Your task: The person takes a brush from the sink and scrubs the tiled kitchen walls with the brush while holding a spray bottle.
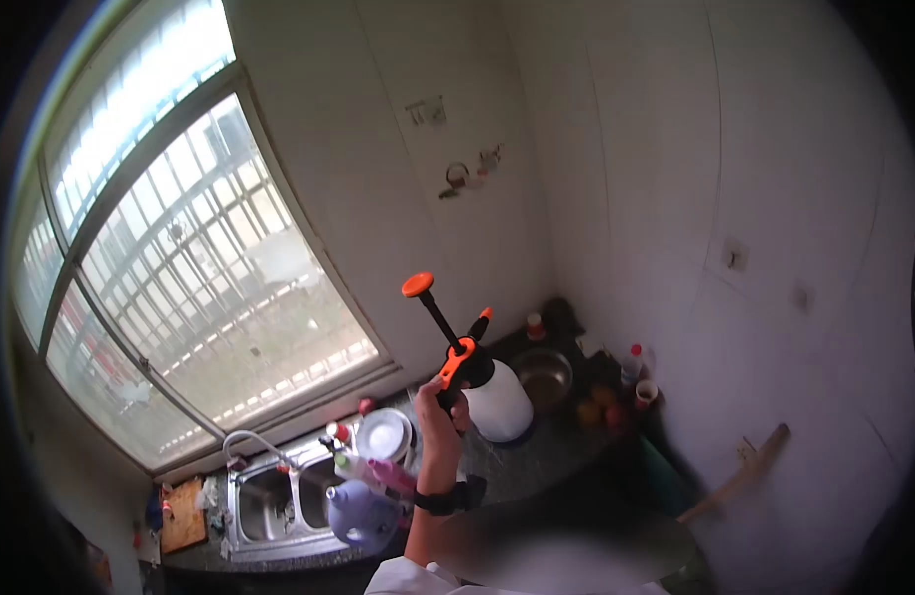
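My left hand [440, 410] is closed around the black and orange handle of a pump spray bottle [501, 402]. The bottle has a white body, an orange-tipped nozzle and a black pump rod, drawn up, with an orange knob on top. It is tilted and appears in front of the dark countertop; I cannot tell whether its base touches anything. A black band circles my left wrist. My right hand is out of view.
Left of my arm are a double steel sink [266, 514], a purple jug [361, 516], pink and white bottles and stacked plates [384, 436]. A cutting board [183, 516] lies beyond the sink. Behind the spray bottle sit a metal bowl [544, 379], fruit [603, 407] and a paper cup [646, 393].
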Tool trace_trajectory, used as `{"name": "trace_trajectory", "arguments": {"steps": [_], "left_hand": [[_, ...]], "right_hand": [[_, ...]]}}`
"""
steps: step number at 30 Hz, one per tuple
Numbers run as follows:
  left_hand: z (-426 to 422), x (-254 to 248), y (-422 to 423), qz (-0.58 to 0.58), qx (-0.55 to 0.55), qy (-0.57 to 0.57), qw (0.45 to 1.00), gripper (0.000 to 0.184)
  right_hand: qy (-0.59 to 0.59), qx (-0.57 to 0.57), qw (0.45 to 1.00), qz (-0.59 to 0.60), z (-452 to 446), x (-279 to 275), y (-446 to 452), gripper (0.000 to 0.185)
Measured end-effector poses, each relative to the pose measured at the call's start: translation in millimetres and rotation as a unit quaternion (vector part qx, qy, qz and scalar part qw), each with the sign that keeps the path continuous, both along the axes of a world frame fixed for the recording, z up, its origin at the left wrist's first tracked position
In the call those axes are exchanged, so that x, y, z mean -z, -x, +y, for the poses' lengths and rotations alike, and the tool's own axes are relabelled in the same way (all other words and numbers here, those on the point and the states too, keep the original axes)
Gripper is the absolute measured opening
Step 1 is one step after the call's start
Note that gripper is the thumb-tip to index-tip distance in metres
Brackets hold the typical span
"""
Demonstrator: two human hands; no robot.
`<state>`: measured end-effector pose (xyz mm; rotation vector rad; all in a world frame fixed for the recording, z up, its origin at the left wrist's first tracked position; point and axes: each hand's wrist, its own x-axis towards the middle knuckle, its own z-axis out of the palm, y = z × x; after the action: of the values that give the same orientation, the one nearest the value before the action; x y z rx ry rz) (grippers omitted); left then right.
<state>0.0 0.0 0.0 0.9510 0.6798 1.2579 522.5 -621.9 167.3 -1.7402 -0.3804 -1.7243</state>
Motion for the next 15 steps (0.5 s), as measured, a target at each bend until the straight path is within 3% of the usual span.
{"name": "trace_trajectory", "arguments": {"steps": [2,4,5,6,7,8,9,10,12,15], "left_hand": [[-24.6,20.6,-1.0,-0.007,0.002,0.058,0.998,0.04],[-43.2,42.2,19.5,0.047,-0.002,0.059,0.997,0.04],[-57.4,52.6,16.7,0.049,-0.002,0.062,0.997,0.04],[-69.9,62.1,12.3,0.046,0.002,0.075,0.996,0.04],[-86.0,72.6,11.2,0.05,0.0,0.088,0.995,0.04],[-95.7,79.7,13.9,0.064,-0.007,0.104,0.992,0.04],[-102.6,85.5,16.5,0.078,-0.014,0.117,0.99,0.04],[-110.0,88.6,21.4,0.085,-0.013,0.137,0.987,0.041],[-135.4,89.9,31.7,0.101,-0.032,0.146,0.984,0.041],[-175.1,92.0,59.7,0.071,-0.073,0.195,0.975,0.043]], "right_hand": [[0.051,0.041,0.994,-0.091,19.7,-42.2,-15.3,0.047],[0.136,0.07,0.984,-0.088,70.5,13.5,-12.7,0.045],[0.107,-0.031,0.994,0.006,93.2,23.8,-16.7,0.042],[-0.094,-0.167,0.913,0.36,126.8,-8.2,10.6,0.04],[0.236,-0.007,0.967,0.099,125.5,56.5,-28.8,0.038],[0.235,-0.135,0.959,0.077,164.8,65.6,5.6,0.039],[0.203,-0.376,0.827,0.366,167.1,148.2,-47.5,0.045],[0.347,-0.091,0.907,0.222,189.0,127.1,17.7,0.043],[0.343,-0.182,0.879,0.276,215.8,141.7,59.1,0.046],[0.332,-0.187,0.873,0.305,213.0,201.9,44.4,0.047]]}}
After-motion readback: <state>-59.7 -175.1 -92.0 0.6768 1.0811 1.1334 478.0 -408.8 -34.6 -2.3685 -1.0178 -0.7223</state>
